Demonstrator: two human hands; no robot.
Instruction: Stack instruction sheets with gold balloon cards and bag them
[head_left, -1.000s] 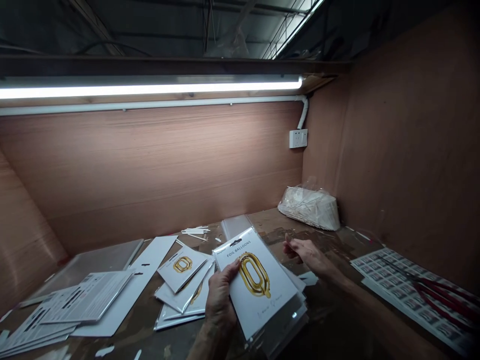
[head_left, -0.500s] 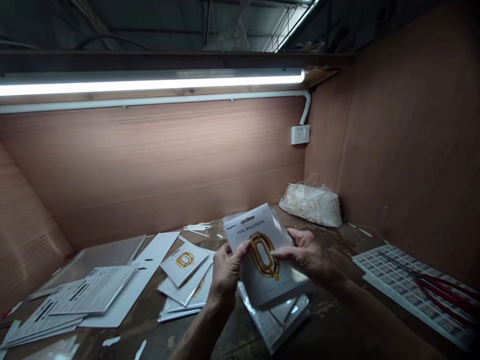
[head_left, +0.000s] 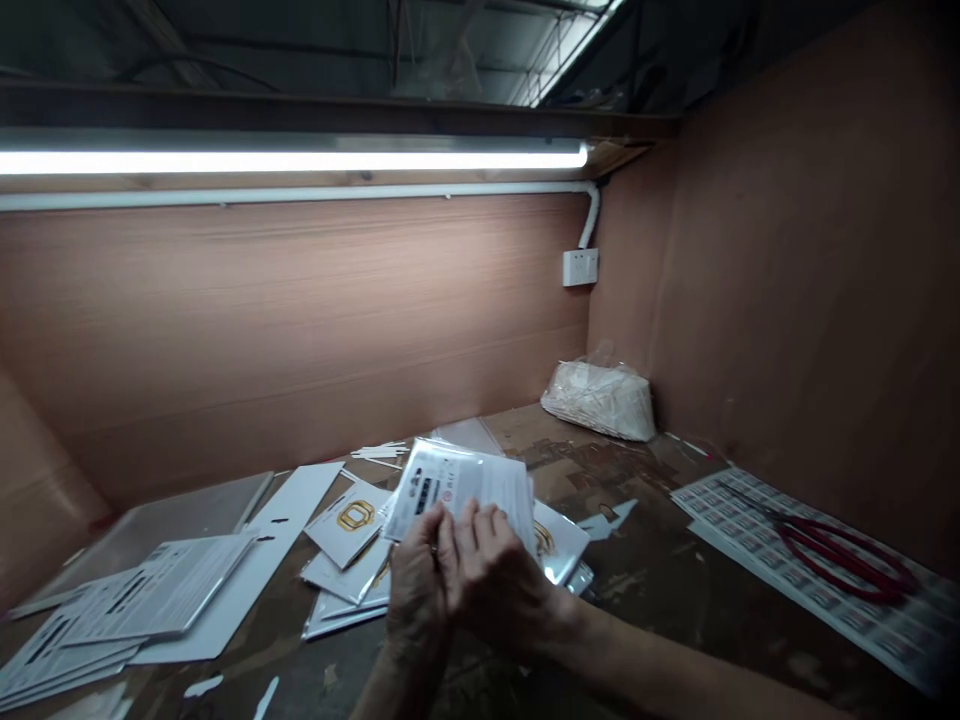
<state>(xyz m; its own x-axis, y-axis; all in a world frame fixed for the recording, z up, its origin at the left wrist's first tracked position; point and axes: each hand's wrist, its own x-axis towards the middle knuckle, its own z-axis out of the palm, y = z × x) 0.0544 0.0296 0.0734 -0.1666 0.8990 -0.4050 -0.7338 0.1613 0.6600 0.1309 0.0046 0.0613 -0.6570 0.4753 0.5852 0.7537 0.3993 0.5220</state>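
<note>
Both my hands hold one foil-balloon packet point(head_left: 457, 485) in a clear sleeve, its printed back side facing me, just above the wooden bench point(head_left: 645, 580). My left hand point(head_left: 412, 585) grips its lower left edge. My right hand point(head_left: 499, 575) overlaps the left and closes on the lower right edge. Under and behind the packet lies a loose pile of similar packets point(head_left: 559, 545) with gold ring pictures. More packets point(head_left: 352, 520) are fanned out just left of my hands.
Stacks of white printed cards point(head_left: 142, 600) lie at the left, beside a long white card point(head_left: 262, 545). A clear bag of white items point(head_left: 600, 400) sits in the back right corner. Label sheets point(head_left: 757, 530) with red-handled scissors point(head_left: 832, 555) lie at the right. Wooden walls enclose the bench.
The packet has been turned over, from gold ring front to printed back. My right hand came in from the right and joined the left on it; both hands have moved lower and left.
</note>
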